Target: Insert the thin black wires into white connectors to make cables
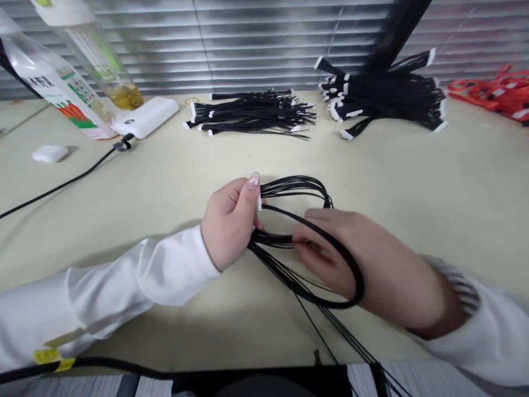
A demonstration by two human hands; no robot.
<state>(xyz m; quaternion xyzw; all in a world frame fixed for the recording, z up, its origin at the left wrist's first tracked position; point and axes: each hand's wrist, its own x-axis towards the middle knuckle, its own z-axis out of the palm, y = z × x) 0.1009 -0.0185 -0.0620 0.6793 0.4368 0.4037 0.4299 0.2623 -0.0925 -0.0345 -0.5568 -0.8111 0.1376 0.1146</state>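
Observation:
Low over the middle of the table, my left hand [231,220] pinches a looped black wire harness [295,184] by a small white connector [259,199], thumb on top. My right hand [343,248] reaches through the harness's large loop, and its curled fingers close around black wires close to the left hand. The right fingertips are partly hidden and slightly blurred. Loose wire ends trail down to the right, past the table's front edge.
Two piles of black wire harnesses [252,113] [384,96] lie along the back, by the window blinds. Red straps [494,94] are at far right. At left stand two bottles [61,82] [99,60], a white power bank [151,117] with a cable, and a white earbud case [50,153]. A thick black cable [111,362] crosses the front left.

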